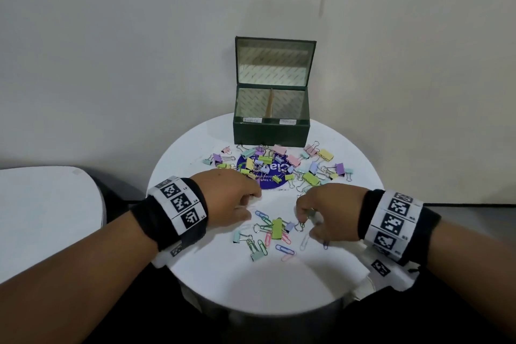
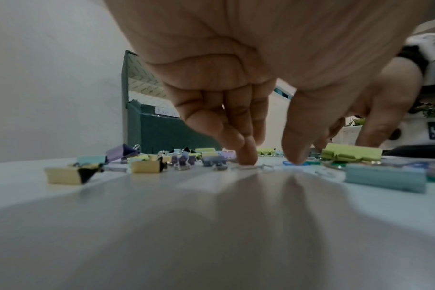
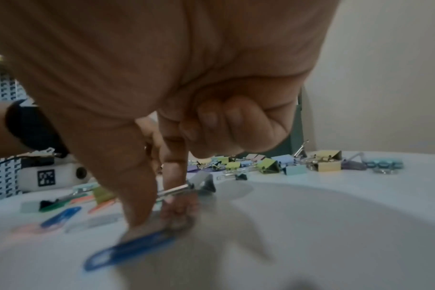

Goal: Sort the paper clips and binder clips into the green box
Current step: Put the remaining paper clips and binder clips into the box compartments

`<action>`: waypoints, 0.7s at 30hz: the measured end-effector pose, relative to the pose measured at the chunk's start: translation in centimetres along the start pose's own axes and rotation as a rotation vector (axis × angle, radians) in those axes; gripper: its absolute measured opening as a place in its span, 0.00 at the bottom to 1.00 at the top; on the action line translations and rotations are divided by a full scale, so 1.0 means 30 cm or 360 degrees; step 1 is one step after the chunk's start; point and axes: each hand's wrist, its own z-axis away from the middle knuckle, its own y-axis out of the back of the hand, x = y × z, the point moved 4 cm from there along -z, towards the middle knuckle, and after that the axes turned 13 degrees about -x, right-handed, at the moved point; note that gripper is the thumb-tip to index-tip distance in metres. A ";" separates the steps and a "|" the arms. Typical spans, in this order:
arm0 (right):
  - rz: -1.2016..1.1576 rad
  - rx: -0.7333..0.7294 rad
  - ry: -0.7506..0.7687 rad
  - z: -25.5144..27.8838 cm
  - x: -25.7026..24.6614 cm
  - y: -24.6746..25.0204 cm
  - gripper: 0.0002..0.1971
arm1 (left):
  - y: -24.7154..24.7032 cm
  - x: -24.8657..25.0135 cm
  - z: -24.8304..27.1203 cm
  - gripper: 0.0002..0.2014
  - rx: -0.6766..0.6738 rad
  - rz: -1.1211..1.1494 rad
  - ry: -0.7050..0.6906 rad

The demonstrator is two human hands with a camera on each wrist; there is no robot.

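The green box (image 1: 271,132) stands open at the table's back, with two labelled compartments. Pastel binder clips (image 1: 279,165) lie heaped in front of it. A smaller mix of paper clips (image 1: 284,249) and a green binder clip (image 1: 277,228) lies between my hands. My left hand (image 1: 251,204) points its fingers down; one fingertip (image 2: 247,159) touches a pale paper clip (image 2: 255,167) on the table, the thumb apart from it. My right hand (image 3: 159,215) pinches the wire handle of a grey binder clip (image 3: 202,183) and presses on a blue paper clip (image 3: 129,251).
The round white table (image 1: 251,285) has bare surface near its front edge. A purple round sticker (image 1: 269,183) lies under the far heap. A second white surface (image 1: 47,218) stands to the left. A plain wall rises behind the box.
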 end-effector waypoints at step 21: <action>-0.0154 0.0186 -0.0081 -0.057 0.086 0.035 0.01 | 0.037 -0.044 -0.044 0.12 -0.0350 0.1048 -0.0006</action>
